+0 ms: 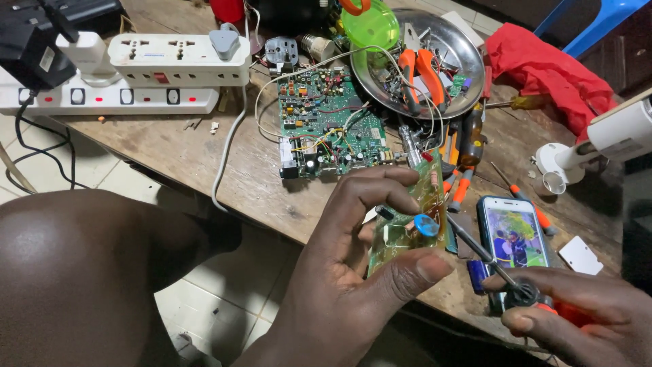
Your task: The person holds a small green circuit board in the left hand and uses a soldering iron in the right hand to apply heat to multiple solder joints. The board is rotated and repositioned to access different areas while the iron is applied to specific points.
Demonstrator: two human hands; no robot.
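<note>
My left hand (353,272) grips a small green circuit board (411,224) upright between thumb and fingers. The board carries a round blue part and an orange resistor. My right hand (577,309), at the lower right, holds a soldering iron (485,258) by its orange and black handle. Its thin metal tip reaches up and left to the small board's right edge. A larger green circuit board (329,122) with many parts and loose wires lies flat on the wooden table (190,149) just beyond my left hand.
A round metal tray (468,51) holds orange pliers and small parts. Screwdrivers lie below it. A phone (513,238) with a lit screen lies by my right hand. White power strips (136,75) sit at the left, a red cloth (543,68) and a white lamp at the right.
</note>
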